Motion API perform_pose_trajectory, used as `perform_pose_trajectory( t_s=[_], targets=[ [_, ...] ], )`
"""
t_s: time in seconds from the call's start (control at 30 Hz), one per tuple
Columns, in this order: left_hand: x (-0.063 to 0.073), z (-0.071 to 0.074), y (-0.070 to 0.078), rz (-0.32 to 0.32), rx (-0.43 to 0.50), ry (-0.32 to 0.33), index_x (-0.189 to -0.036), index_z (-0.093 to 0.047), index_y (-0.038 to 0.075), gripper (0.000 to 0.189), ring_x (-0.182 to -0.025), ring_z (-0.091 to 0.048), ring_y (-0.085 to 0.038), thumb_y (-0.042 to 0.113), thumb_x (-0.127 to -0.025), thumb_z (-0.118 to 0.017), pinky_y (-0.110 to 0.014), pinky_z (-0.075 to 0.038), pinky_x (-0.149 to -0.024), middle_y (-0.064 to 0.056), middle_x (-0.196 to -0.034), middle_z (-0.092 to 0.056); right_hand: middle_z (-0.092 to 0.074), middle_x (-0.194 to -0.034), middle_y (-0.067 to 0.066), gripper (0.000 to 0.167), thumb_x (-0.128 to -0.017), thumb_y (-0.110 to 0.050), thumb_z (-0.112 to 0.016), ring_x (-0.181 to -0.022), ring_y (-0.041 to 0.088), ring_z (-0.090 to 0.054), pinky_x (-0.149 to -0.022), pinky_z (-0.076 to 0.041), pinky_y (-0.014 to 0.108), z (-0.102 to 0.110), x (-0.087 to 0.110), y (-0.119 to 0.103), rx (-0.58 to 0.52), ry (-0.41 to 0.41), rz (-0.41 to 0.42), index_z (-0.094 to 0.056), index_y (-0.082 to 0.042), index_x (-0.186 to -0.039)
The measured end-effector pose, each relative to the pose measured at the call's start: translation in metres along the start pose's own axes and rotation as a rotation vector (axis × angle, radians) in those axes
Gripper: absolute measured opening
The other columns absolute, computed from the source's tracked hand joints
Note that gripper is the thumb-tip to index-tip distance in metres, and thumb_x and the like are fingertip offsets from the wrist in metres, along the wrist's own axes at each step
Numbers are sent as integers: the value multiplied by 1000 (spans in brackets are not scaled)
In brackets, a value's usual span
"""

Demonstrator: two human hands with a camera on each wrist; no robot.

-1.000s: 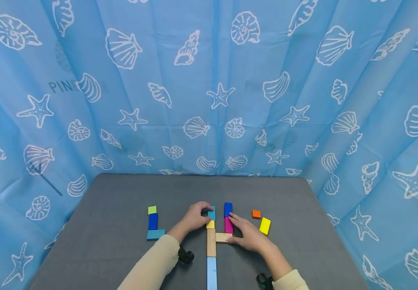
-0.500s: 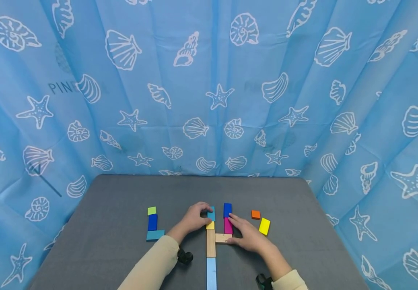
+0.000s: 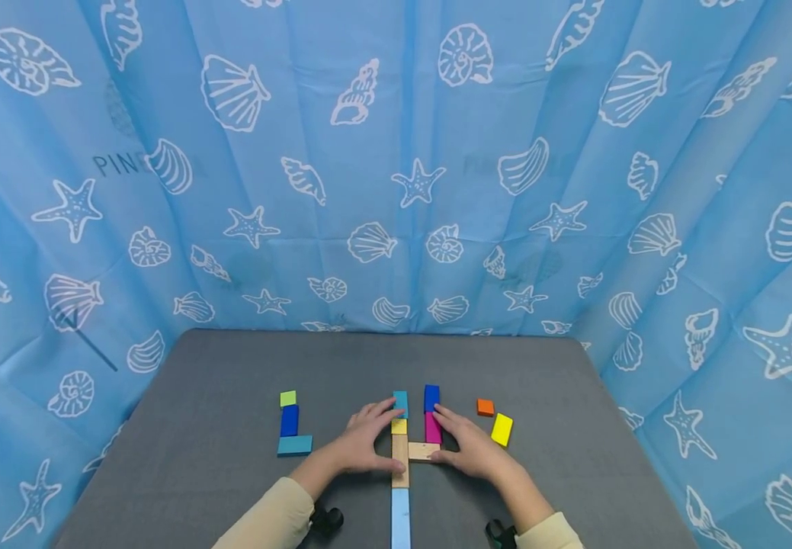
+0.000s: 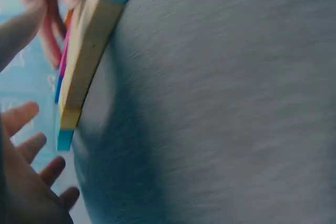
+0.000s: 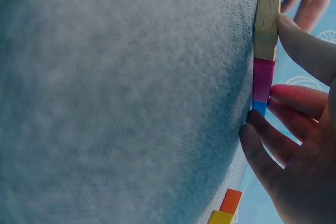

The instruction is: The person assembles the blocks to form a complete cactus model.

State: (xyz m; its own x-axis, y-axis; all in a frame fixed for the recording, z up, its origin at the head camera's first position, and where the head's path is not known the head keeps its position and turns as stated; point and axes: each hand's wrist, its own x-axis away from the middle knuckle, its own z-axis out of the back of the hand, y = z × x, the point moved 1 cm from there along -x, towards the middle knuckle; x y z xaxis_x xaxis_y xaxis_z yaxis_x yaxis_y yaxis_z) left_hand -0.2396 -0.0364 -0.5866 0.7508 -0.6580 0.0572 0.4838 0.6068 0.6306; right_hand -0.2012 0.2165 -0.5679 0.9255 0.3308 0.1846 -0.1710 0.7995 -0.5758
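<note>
My left hand (image 3: pixel 363 442) spreads over a column of blocks, its thumb reaching across a long natural-wood block (image 3: pixel 400 445) and a finger over a teal block (image 3: pixel 401 399). Between those two lies a small yellow-orange block (image 3: pixel 399 428), and a light blue block (image 3: pixel 401 518) extends the column toward me. Branching right is a shorter wood block (image 3: pixel 421 451), with a magenta block (image 3: pixel 433 431) and a dark blue block (image 3: pixel 431 395) in line beyond it. My right hand (image 3: pixel 471 444) rests its thumb at the shorter wood block and its extended fingers by the magenta and dark blue blocks.
Left on the grey table (image 3: pixel 217 396) lie a lime block (image 3: pixel 289 398), another dark blue block (image 3: pixel 289 420) and another teal block (image 3: pixel 295 446), joined in an L. An orange block (image 3: pixel 485 407) and a bright yellow block (image 3: pixel 501 429) lie right. A blue shell-print curtain (image 3: pixel 396 191) hangs behind.
My left hand has let go of the teal and yellow-orange end of the column and drawn back toward me, its fingers spreading. My right hand stays in place.
</note>
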Motion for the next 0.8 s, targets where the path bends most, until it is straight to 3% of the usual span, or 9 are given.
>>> perform_pose_trajectory(
  t_s=[0.17, 0.4, 0.7, 0.8],
  targets=[
    [6, -16, 1, -7, -160, -74, -163, -20, 29, 118, -152, -17, -36, 79, -69, -73, -69, -18, -115, -1, -171, -11, -36, -162, 10, 80, -88, -44, -76, -145, 39, -39, -113, -34, 62, 0, 1, 2, 3, 5, -2, -43, -10, -154],
    [7, -19, 3, 52, -212, -71, -161, -25, 32, 120, -153, -16, -34, 85, -64, -71, -66, -18, -117, 2, -170, -16, -37, -162, 11, 81, -88, -45, -76, -144, 40, -40, -112, -35, 63, 7, 2, 0, -28, 39, 9, -44, -10, -153],
    [7, -15, 6, 69, -226, -87, -161, -27, 30, 120, -152, -18, -33, 84, -63, -72, -63, -19, -117, 1, -169, -18, -55, -147, 14, 63, -87, -23, -80, -134, 37, -53, -109, -41, 58, 28, 17, 17, 9, 315, 67, -57, -4, -142],
    [7, -15, 6, 63, -211, -90, -161, -26, 30, 119, -153, -17, -34, 83, -64, -72, -64, -18, -118, 0, -170, -16, -58, -144, 17, 62, -85, -18, -82, -132, 39, -55, -108, -40, 60, 35, 26, 28, 28, 366, 45, -58, -2, -140]
  ],
)
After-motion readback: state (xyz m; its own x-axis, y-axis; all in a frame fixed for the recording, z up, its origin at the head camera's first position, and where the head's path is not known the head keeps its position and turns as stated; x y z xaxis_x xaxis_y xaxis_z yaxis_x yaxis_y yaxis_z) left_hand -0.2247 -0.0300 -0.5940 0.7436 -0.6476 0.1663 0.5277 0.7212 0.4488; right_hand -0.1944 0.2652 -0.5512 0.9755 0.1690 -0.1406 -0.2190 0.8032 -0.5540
